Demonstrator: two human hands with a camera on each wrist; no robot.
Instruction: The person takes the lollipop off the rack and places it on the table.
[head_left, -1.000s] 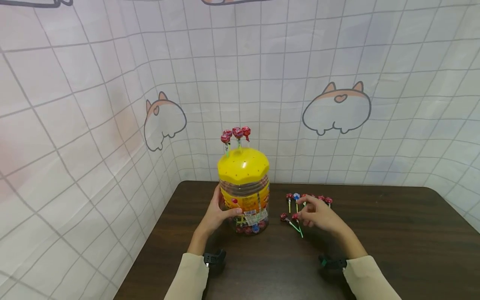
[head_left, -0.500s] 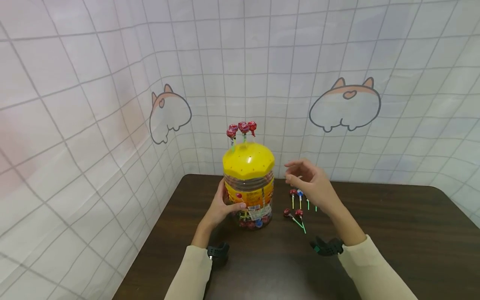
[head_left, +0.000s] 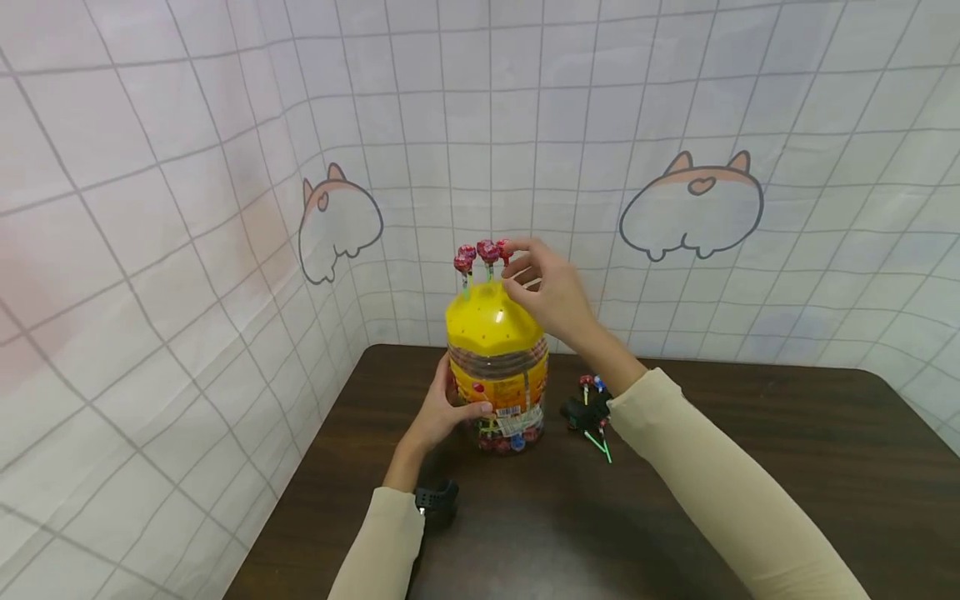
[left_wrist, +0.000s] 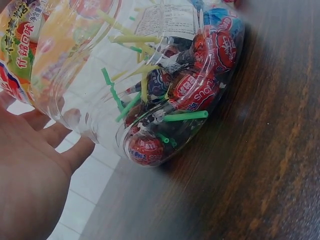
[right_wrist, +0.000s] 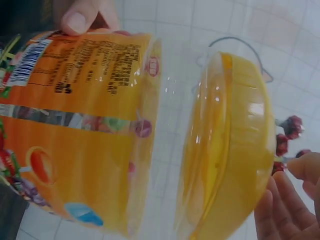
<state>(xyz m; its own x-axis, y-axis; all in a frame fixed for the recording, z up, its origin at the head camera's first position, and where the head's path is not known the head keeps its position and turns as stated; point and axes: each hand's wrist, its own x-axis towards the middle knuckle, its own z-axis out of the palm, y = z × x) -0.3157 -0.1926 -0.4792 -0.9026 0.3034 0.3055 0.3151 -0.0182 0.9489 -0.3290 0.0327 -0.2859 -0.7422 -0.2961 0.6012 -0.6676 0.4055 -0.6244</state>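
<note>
A clear plastic lollipop jar [head_left: 498, 392] with an orange label and a domed yellow lid [head_left: 487, 321] stands on the dark table. My left hand [head_left: 437, 419] grips its left side, thumb across the front. Through the clear wall in the left wrist view, wrapped lollipops [left_wrist: 195, 90] lie at the bottom. Several red-wrapped lollipops [head_left: 487, 251] stick up from holes in the lid. My right hand [head_left: 551, 287] is over the lid's right side, bent fingers and thumb apart, fingertips right at the rightmost lollipop [head_left: 505, 247]. In the right wrist view, red heads [right_wrist: 292, 126] show beside the fingertips.
More lollipops [head_left: 586, 381] lie on the tabletop [head_left: 735, 467] right of the jar, partly hidden by the right wrist's black camera band [head_left: 585, 412]. A white grid-patterned curtain [head_left: 555, 167] with cartoon drawings stands behind the table and on the left.
My right hand has risen from the loose lollipops on the table and swung left to the lid's top. The left hand keeps its hold on the jar. The head view has shifted slightly.
</note>
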